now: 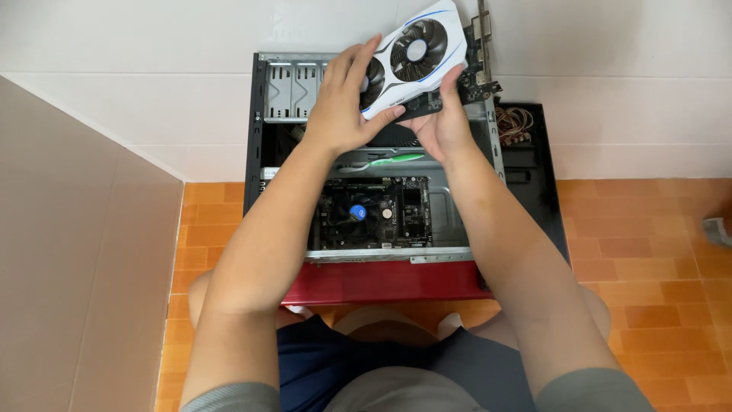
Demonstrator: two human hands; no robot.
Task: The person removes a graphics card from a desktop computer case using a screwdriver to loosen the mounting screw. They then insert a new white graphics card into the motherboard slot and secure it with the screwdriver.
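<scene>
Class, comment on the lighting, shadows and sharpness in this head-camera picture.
Head view: soft, even light, no harsh glare; the white twin-fan graphics card and both hands are sharp; the open black computer case interior sits in shadow; edges bend slightly.

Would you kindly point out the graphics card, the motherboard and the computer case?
graphics card (418,49): head view, right fan hub.
motherboard (374,214): head view, by the blue processor.
computer case (255,137): head view, left wall.
</scene>
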